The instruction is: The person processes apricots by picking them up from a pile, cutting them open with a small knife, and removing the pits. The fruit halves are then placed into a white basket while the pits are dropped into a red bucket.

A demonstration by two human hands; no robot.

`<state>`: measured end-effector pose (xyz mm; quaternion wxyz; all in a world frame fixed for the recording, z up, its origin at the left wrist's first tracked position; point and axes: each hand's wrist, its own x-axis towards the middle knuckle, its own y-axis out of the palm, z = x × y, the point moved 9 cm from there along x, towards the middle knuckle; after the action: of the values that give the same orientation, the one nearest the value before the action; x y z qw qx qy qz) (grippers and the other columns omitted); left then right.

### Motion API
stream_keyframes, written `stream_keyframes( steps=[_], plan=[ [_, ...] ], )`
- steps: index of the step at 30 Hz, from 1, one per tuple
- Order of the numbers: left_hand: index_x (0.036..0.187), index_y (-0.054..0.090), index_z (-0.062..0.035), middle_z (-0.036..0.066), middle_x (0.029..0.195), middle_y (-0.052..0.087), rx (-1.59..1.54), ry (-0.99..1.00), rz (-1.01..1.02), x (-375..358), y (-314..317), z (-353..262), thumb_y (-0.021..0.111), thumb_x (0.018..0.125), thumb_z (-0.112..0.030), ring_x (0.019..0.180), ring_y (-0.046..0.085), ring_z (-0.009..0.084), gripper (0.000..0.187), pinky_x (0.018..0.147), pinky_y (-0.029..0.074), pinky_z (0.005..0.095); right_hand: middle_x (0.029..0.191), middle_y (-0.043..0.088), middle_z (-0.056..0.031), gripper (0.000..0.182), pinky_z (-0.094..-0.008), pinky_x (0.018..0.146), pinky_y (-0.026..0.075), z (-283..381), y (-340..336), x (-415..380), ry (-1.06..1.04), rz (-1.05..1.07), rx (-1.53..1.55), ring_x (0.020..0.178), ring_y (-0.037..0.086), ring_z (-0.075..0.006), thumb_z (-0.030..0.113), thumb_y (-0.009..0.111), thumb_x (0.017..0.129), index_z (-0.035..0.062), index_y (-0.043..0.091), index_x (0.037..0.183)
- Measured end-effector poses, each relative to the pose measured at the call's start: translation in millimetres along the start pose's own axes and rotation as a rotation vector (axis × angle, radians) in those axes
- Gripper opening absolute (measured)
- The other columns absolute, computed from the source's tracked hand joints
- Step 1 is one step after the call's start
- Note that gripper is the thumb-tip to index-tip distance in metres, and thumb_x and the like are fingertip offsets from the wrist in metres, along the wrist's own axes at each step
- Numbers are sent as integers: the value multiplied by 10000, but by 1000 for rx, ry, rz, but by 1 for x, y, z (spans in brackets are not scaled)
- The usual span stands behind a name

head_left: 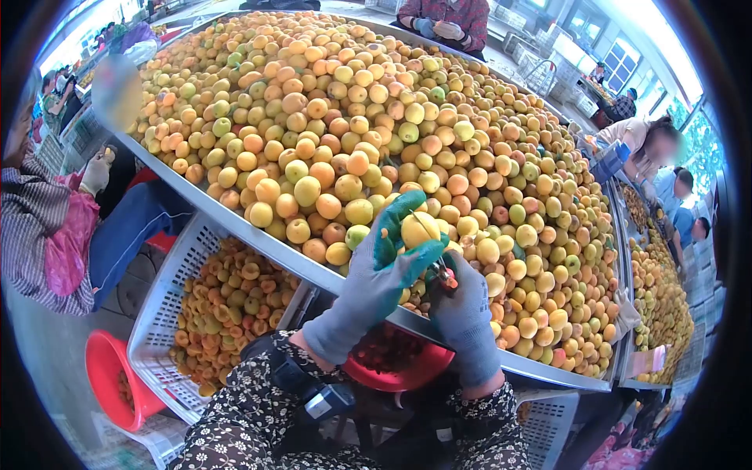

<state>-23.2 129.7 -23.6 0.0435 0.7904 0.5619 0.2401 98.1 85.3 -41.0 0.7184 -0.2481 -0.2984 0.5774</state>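
Observation:
My left hand [376,262], in a grey glove with green fingers, holds a yellow apricot [420,229] between thumb and fingers at the table's near edge. Gloved in grey too, my right hand [462,301] is closed around a small tool with a red part [446,278], its tip close below the fruit. Behind both hands a large heap of apricots [376,117] lies on the metal-edged table [258,243]. Below my hands a red basin [395,376] holds dark pieces, probably pits.
Left of my lap stands a white crate [157,333] of halved apricots [227,313], with a red bucket [106,376] beside it. A person sits at the left [47,227], another across the table [446,23], and several at the right around a second heap [658,298].

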Motion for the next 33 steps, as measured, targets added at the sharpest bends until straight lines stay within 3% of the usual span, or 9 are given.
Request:
stream_keyframes(
  steps=[4,5,8,16,17,22,26,32,33],
  plan=[
    [1036,599,7,56,1000,593,-144,-95,0,-4,-9,29,512,935,-226,915,576,133,269,855,464,284,772,603,-192,222,-410,660,460,10,-1,2,-85,-63,47,762,609,-361,37,563,774,3,552,993],
    [1048,596,0,61,988,598,482,376,39,-7,-4,-7,507,937,-238,918,574,127,277,856,456,279,768,602,-189,208,-410,663,461,8,0,2,-97,-71,-32,758,603,-369,36,561,775,3,551,980],
    [1072,595,-6,68,1020,593,-50,-200,59,-1,-11,23,500,938,-201,939,570,137,254,856,463,295,779,604,-189,202,-420,663,464,10,-3,-2,-72,-67,-80,760,601,-381,62,579,773,17,554,968],
    [1272,427,-1,62,1125,541,-42,97,57,1,4,25,609,908,-224,1006,538,120,464,871,457,249,746,612,-158,144,-376,624,466,14,-9,0,-125,-131,242,704,617,-327,26,549,779,22,570,922],
    [1264,427,2,51,1076,556,-71,22,19,-1,4,35,607,909,-221,971,550,112,456,843,465,246,835,652,-101,245,-299,684,476,17,-5,3,-126,-76,214,756,605,-163,-1,530,798,-15,584,1037],
    [1149,517,-1,31,961,590,-219,-227,50,3,19,50,584,921,-207,827,575,80,315,754,481,241,775,622,-167,146,-372,644,473,-10,6,8,-63,-76,193,748,640,-309,23,521,801,-8,552,940],
    [1131,537,-13,36,903,595,358,91,-140,3,0,38,511,954,-248,819,587,98,295,724,490,248,807,642,-95,210,-313,659,477,-4,4,4,-110,-129,148,732,603,-178,-4,521,807,-15,584,1007],
    [1097,577,-20,44,846,610,-415,-1,-277,26,-36,41,466,965,-284,774,591,160,316,690,477,284,691,593,-67,150,-286,546,453,-9,2,-3,-263,-112,81,590,574,-155,89,530,863,-8,604,951],
    [1088,580,-25,57,834,602,221,214,-202,23,-36,15,484,949,-272,764,577,203,299,683,463,321,680,580,-58,171,-278,532,447,-8,-16,-5,-92,-187,477,581,567,-147,124,524,875,0,605,960]
  ],
)
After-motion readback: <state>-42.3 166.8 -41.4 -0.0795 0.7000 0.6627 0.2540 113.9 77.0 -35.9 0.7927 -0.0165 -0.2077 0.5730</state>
